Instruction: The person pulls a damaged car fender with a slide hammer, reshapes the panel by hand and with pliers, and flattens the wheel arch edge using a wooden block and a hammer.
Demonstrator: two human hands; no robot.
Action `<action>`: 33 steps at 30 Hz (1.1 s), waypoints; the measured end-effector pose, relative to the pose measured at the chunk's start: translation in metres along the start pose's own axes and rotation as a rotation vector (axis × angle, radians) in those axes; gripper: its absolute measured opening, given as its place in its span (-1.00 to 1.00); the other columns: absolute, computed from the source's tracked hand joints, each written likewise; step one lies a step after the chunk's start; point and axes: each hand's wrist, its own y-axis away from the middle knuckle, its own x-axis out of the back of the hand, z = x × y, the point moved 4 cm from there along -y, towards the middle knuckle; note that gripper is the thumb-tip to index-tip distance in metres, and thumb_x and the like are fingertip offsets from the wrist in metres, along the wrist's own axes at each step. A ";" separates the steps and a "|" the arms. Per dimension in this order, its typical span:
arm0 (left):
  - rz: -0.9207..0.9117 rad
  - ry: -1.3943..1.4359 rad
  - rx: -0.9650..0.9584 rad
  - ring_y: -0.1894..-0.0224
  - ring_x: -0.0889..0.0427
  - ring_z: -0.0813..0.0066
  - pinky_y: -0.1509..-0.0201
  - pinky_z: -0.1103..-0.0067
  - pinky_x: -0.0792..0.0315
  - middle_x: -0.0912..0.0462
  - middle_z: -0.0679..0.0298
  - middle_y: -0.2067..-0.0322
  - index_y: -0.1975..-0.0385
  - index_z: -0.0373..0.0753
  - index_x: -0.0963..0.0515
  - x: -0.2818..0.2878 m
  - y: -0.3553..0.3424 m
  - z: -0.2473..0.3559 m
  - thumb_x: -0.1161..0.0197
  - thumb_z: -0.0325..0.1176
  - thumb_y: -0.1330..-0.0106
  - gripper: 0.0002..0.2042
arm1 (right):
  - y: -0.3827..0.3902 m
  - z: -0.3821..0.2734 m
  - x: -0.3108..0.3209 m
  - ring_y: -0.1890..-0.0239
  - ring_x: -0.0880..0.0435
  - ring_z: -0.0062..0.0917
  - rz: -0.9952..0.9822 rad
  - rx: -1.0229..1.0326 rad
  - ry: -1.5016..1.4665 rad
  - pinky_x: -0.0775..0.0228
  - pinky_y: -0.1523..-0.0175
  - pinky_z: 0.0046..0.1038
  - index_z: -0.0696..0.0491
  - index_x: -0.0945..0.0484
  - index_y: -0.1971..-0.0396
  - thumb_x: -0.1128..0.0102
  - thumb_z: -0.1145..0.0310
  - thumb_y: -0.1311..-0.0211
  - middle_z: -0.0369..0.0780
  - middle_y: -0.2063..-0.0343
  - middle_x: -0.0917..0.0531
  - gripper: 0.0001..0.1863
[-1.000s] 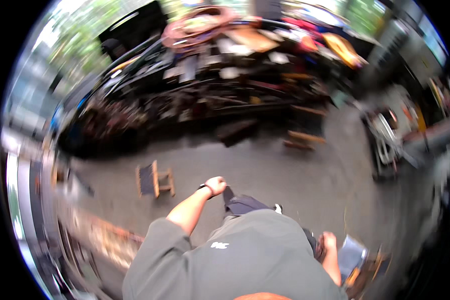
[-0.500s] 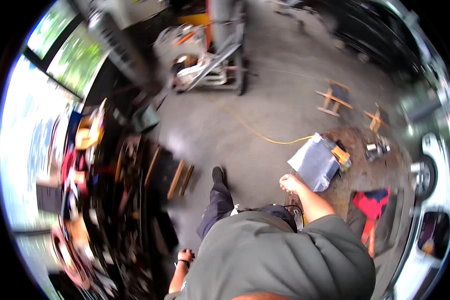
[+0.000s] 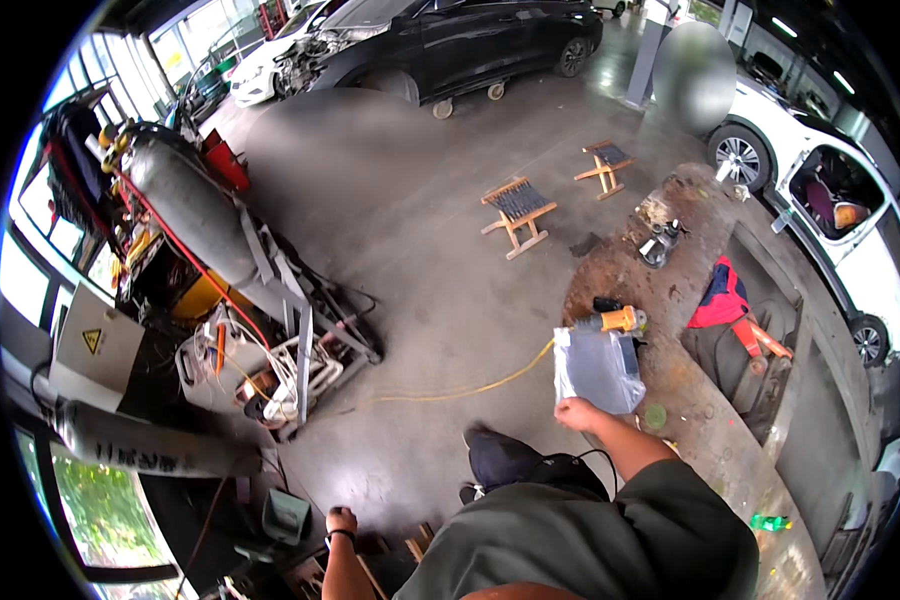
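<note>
My right hand (image 3: pixel 575 413) is curled closed at the near left corner of a clear plastic bag (image 3: pixel 600 370) with a flat grey sheet inside. From above it overlaps the bag's edge; whether it touches is unclear, and the inside of the fist is hidden. Beyond the bag lies a yellow angle grinder (image 3: pixel 618 319) on the workbench (image 3: pixel 710 390). Low on the left hangs my left hand (image 3: pixel 341 521), its fingers curled in and mostly hidden, a dark band at the wrist. No held thing shows there.
A yellow cord (image 3: pixel 470 390) crosses the floor. To the left, a wheeled cart (image 3: pixel 305 330) carries a large gas cylinder (image 3: pixel 185 200). Two folding stools (image 3: pixel 518 213) stand ahead. A red and navy cloth (image 3: pixel 718 297) lies right of the bench; cars (image 3: pixel 470 45) stand beyond.
My view has turned left and lifted, bringing the cylinder cart nearer and the dark car into sight. My right hand now overlaps the bag's corner. Both hands stay curled.
</note>
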 end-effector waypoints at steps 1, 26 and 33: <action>0.001 -0.149 -0.133 0.27 -0.69 0.03 0.12 0.27 -0.54 -0.69 -0.08 0.36 0.30 -0.35 -0.65 0.016 -0.024 0.070 -0.03 -0.25 -0.23 -0.68 | -0.008 0.010 0.006 0.48 -0.61 -0.55 0.013 -0.043 0.039 -0.47 0.35 -0.44 0.12 -0.62 0.34 -0.13 0.36 -0.19 -0.24 0.48 -0.66 -0.83; -0.626 -0.442 -0.244 0.04 -0.63 0.24 -0.04 0.40 -0.48 -0.69 0.11 0.20 0.15 -0.20 -0.62 -0.056 -0.455 0.622 -0.08 -0.18 -0.25 -0.68 | -0.542 -0.310 0.299 0.45 -0.58 -0.61 0.104 0.020 -0.313 -0.41 0.41 -0.52 0.12 -0.55 0.21 -0.08 0.30 -0.36 -0.26 0.44 -0.64 -0.80; -0.686 -1.541 -1.382 -0.12 -0.56 0.26 -0.15 0.34 -0.46 -0.66 0.22 0.06 0.04 -0.10 -0.63 -0.073 -0.609 0.731 -0.16 -0.16 -0.20 -0.64 | -0.587 -0.209 0.358 0.45 -0.51 -0.52 0.136 -0.601 -0.516 -0.32 0.41 -0.39 0.07 -0.46 0.29 -0.08 0.32 -0.29 -0.25 0.47 -0.53 -0.86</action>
